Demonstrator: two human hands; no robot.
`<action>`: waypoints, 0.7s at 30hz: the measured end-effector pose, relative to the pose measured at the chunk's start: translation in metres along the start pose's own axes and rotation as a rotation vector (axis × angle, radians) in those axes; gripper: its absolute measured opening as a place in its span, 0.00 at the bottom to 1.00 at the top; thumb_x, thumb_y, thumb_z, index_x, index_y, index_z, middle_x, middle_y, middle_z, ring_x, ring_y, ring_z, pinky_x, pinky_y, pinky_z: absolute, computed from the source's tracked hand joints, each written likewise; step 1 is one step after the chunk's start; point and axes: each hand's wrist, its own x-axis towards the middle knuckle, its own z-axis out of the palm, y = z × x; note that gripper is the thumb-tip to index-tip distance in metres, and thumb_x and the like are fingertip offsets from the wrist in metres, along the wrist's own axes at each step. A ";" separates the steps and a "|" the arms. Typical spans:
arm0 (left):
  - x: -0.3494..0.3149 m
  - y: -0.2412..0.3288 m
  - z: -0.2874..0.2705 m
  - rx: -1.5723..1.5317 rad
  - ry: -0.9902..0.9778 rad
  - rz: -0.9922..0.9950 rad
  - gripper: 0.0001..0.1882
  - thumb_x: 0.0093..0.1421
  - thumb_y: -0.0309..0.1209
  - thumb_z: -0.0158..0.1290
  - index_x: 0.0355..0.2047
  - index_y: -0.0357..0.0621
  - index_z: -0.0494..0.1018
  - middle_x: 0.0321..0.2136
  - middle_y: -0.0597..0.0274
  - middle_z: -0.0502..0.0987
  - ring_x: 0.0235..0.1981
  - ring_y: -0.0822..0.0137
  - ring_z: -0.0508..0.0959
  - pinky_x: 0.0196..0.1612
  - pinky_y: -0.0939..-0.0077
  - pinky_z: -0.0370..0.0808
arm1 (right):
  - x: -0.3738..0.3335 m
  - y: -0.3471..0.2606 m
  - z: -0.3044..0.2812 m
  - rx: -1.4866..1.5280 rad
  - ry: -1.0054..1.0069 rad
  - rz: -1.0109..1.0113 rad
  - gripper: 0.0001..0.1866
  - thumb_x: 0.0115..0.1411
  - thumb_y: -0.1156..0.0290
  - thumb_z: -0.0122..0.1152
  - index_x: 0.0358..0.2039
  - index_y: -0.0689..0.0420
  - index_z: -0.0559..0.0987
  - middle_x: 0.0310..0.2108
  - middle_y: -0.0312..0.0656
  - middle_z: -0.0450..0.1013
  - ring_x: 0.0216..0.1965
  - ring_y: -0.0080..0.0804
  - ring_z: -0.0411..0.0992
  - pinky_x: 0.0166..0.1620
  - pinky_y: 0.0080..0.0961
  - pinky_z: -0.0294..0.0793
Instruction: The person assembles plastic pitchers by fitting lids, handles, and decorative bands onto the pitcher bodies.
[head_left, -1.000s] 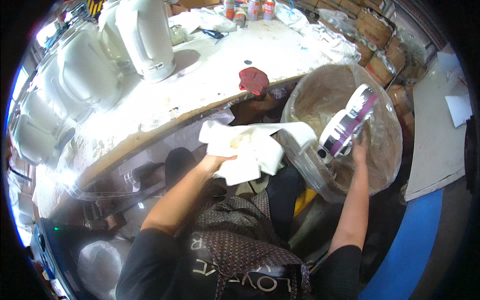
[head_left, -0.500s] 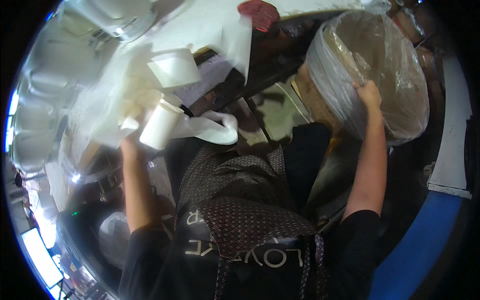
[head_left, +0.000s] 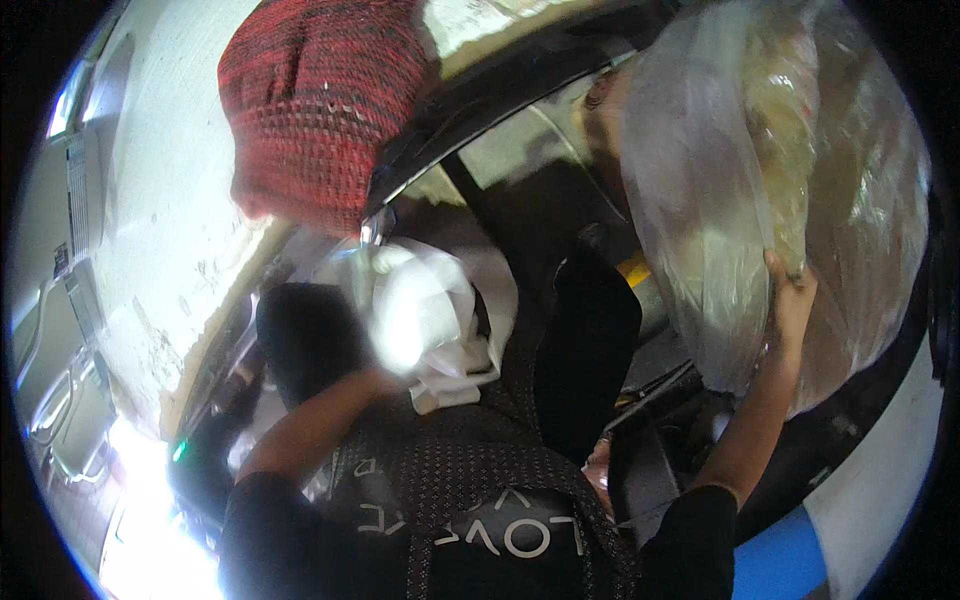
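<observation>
A loose bundle of white sheet-like pieces [head_left: 435,325], smeared by motion, hangs over my lap. My left hand [head_left: 388,381] is at its near side; the fingers are hidden behind the white pieces, which it appears to hold. My right hand [head_left: 790,292] is closed on the edge of a large clear plastic bag [head_left: 690,220], at the right. The bag is wide and creased, with something brownish showing through it. What the white pieces are, I cannot make out.
A red and black knitted cloth item [head_left: 315,120] lies on the edge of a pale, worn tabletop [head_left: 150,270] at the left. A dark metal edge [head_left: 520,105] runs beyond my knees. At the lower right is a blue surface [head_left: 785,560].
My view has shifted toward the table, so the red knitted item looks larger. My left hand has brought the white pieces in over my lap. My right hand keeps hold of the bag.
</observation>
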 end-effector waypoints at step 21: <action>0.006 0.252 -0.067 -0.304 0.110 -0.524 0.19 0.48 0.29 0.59 0.42 0.39 0.73 0.40 0.52 0.77 0.44 0.57 0.76 0.48 0.66 0.72 | -0.079 0.078 0.009 -0.324 -0.558 0.413 0.23 0.56 0.55 0.60 0.35 0.68 0.78 0.32 0.47 0.76 0.34 0.36 0.72 0.40 0.34 0.70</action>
